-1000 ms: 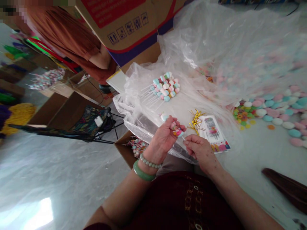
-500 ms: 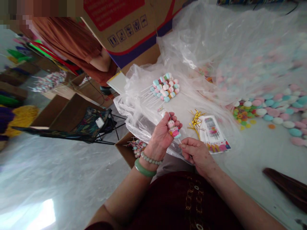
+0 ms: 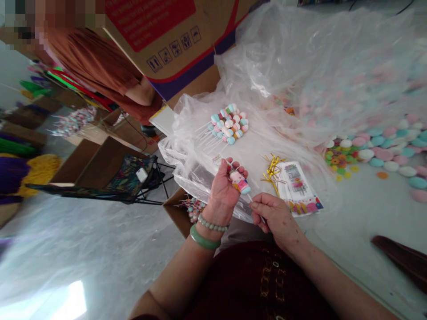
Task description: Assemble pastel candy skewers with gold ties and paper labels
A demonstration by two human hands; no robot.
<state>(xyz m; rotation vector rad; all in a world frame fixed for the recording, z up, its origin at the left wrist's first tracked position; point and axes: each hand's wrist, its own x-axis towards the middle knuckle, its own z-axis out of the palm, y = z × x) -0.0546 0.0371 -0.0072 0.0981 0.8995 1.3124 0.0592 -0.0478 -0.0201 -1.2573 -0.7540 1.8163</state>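
Note:
Lying across the palm of my left hand (image 3: 227,184) is a marshmallow skewer (image 3: 240,182) in pink, white and blue, with a brightly printed wrapper around it. The left fingers curl loosely about its top. My right hand (image 3: 271,215) pinches the white stick below the marshmallows. Beyond my left hand, a pile of marshmallow skewers (image 3: 230,124) rests on clear plastic, sticks pointing left. Right of my hands are gold twist ties (image 3: 272,169) and a stack of printed clear bags (image 3: 298,189).
Loose marshmallows (image 3: 380,153) and gummy rings (image 3: 340,158) lie at the right under plastic sheeting (image 3: 267,58). An open box of skewers (image 3: 180,213) stands below the table edge. A folding chair (image 3: 126,178) holds a phone. Another person (image 3: 100,66) is beside a large carton (image 3: 167,40).
My left fingers have loosened, showing more of the wrapped marshmallows. My right hand keeps its pinch on the stick. The view has shifted slightly.

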